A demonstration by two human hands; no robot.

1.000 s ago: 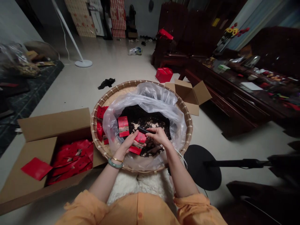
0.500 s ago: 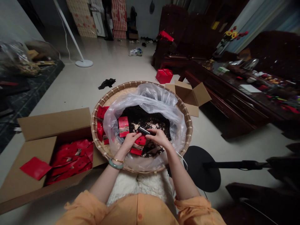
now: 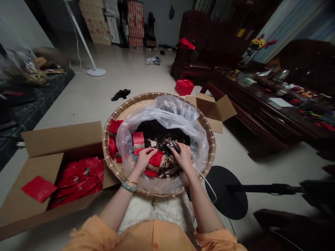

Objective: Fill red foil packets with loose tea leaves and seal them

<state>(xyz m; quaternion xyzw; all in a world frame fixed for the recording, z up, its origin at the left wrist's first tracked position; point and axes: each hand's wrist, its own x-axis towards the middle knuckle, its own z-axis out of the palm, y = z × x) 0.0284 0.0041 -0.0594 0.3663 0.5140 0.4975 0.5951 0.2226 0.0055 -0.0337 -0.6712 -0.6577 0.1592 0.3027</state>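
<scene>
My left hand (image 3: 144, 158) pinches the top edge of a red packet (image 3: 156, 159) printed with dark spots. Fingers of my right hand (image 3: 184, 157) are closed around a small black handheld bag sealer (image 3: 176, 145), its two jaws apart and pointing up and left, away from the packet. A white cord (image 3: 209, 184) trails from beneath my right wrist. Both hands are over a clear plastic bag (image 3: 200, 139) spread open in a round woven basket (image 3: 212, 153). Dark dried shreds (image 3: 154, 127) lie inside the bag. Another red packet (image 3: 138, 141) rests at its left side.
To the left, an open cardboard box (image 3: 62, 134) holds many red packets (image 3: 81, 177). More packets (image 3: 112, 146) lie between bag and basket rim. A smaller open carton (image 3: 217, 108) and a red box (image 3: 184, 87) stand behind, right. A black round stand base (image 3: 226, 191) is at the right.
My right hand has moved right and the bag sealer has come off the packet's top edge. My left hand still holds the packet in nearly the same place.
</scene>
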